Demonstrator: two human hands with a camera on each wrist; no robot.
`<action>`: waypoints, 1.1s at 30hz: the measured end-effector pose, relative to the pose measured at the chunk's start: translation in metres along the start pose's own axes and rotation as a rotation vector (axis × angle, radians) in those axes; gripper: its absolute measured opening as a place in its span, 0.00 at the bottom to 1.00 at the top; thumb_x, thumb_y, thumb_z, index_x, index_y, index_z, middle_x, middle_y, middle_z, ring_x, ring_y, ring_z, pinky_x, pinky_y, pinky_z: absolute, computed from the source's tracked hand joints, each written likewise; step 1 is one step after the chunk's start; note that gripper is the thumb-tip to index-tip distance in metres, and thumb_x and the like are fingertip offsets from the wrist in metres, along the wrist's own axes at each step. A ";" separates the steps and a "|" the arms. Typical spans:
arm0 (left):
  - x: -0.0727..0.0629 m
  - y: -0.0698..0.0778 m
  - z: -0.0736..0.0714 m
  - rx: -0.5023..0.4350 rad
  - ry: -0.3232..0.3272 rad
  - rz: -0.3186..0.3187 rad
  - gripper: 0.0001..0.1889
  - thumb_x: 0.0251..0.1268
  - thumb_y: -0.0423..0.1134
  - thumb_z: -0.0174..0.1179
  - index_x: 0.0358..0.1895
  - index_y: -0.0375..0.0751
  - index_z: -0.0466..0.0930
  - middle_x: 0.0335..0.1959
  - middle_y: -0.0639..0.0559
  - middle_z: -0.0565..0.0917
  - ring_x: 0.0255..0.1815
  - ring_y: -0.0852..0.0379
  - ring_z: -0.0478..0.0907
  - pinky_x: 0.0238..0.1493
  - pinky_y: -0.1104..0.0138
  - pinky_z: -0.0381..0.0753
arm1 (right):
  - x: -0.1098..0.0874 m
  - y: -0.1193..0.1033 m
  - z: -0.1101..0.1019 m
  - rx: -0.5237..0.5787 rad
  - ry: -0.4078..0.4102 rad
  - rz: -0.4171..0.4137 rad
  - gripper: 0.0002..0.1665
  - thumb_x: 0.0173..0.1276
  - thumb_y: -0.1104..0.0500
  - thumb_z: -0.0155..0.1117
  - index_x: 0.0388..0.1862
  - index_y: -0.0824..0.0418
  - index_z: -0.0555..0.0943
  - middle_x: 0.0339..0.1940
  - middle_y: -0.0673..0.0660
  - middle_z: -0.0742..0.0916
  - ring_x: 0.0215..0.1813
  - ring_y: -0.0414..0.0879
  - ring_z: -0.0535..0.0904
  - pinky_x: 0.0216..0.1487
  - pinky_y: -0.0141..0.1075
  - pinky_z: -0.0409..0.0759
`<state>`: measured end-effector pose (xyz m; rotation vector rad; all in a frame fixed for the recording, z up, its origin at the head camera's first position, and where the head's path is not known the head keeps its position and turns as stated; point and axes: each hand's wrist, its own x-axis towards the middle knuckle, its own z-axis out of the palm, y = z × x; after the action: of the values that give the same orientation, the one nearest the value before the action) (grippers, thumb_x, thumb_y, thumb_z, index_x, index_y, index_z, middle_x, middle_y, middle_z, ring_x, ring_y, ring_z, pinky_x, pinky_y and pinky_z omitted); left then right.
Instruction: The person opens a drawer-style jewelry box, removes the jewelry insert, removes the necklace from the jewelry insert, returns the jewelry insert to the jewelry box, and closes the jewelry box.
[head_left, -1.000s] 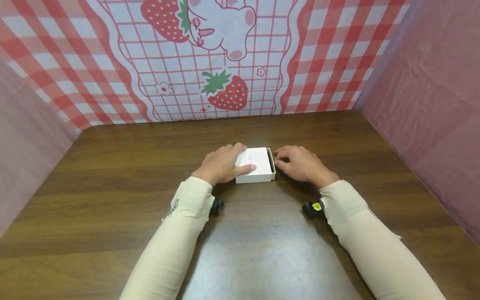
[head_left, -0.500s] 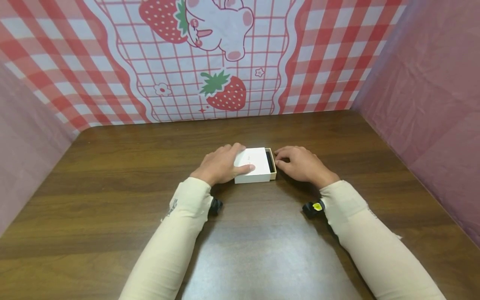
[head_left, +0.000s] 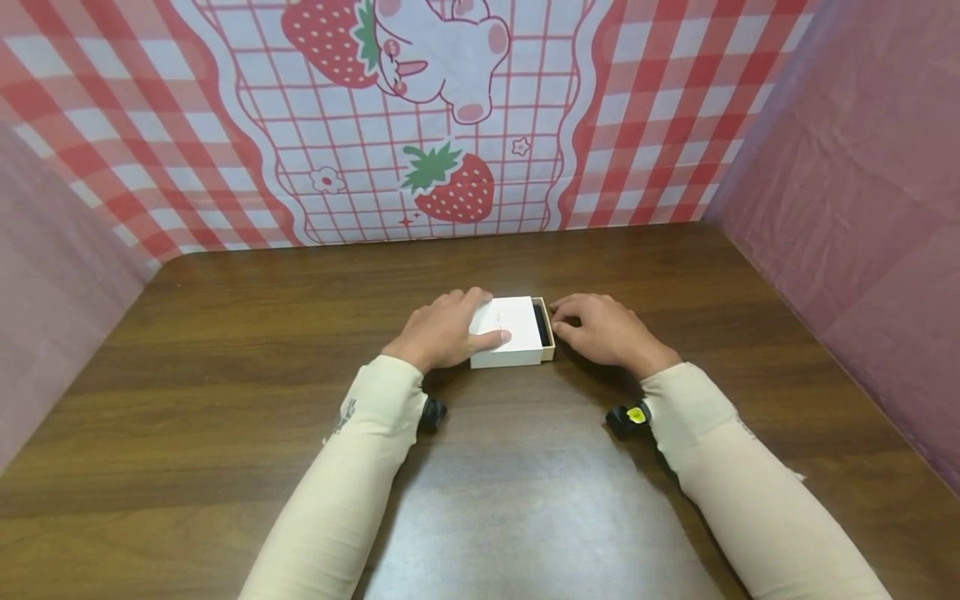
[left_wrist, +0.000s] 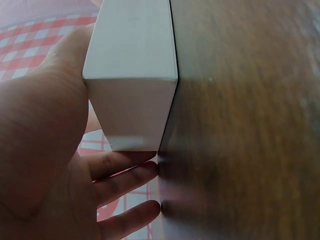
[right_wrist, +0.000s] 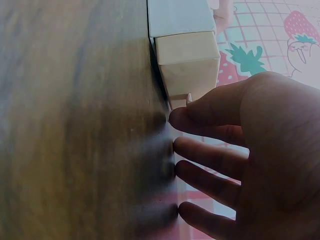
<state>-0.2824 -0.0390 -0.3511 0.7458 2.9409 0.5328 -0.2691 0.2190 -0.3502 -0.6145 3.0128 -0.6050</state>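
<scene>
A small white drawer box (head_left: 519, 318) lies on the brown wooden table, its cream drawer (right_wrist: 189, 50) standing partly out on the right. Something dark shows inside the drawer's gap. My left hand (head_left: 437, 331) grips the white outer sleeve from the left, thumb on its top and the index finger at its far edge. In the left wrist view, the other fingers spread behind the sleeve's end (left_wrist: 131, 112). At the drawer's outer end my right hand (head_left: 606, 332) pinches with thumb and index finger; the exact part between them is hidden. Its other fingertips rest on the table.
The wooden table (head_left: 225, 400) extends all around the box. Behind it hangs a red-and-white checked cloth (head_left: 645, 108) with strawberries, and a pink cloth (head_left: 855, 183) stands along the right edge. Both wrists wear dark camera mounts (head_left: 627, 418).
The drawer has come slightly farther out of the sleeve to the right, widening the dark gap. My right hand has shifted slightly right; the left hand keeps its hold on the sleeve.
</scene>
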 end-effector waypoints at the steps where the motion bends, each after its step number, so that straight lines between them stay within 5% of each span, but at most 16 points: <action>1: 0.000 0.000 0.000 -0.001 0.000 0.000 0.39 0.65 0.71 0.55 0.71 0.52 0.66 0.63 0.47 0.76 0.61 0.49 0.73 0.56 0.48 0.75 | 0.000 0.000 0.000 0.001 -0.001 0.002 0.12 0.73 0.56 0.60 0.46 0.59 0.88 0.63 0.59 0.82 0.64 0.57 0.77 0.64 0.57 0.71; 33: 0.000 0.001 0.000 0.001 0.000 -0.004 0.39 0.65 0.71 0.55 0.72 0.51 0.66 0.62 0.47 0.76 0.61 0.49 0.72 0.56 0.48 0.75 | -0.002 0.000 0.000 0.002 0.005 0.025 0.12 0.73 0.56 0.60 0.46 0.58 0.87 0.63 0.59 0.82 0.64 0.57 0.77 0.64 0.58 0.71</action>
<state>-0.2818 -0.0384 -0.3504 0.7397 2.9420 0.5305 -0.2675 0.2194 -0.3499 -0.5751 3.0191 -0.6095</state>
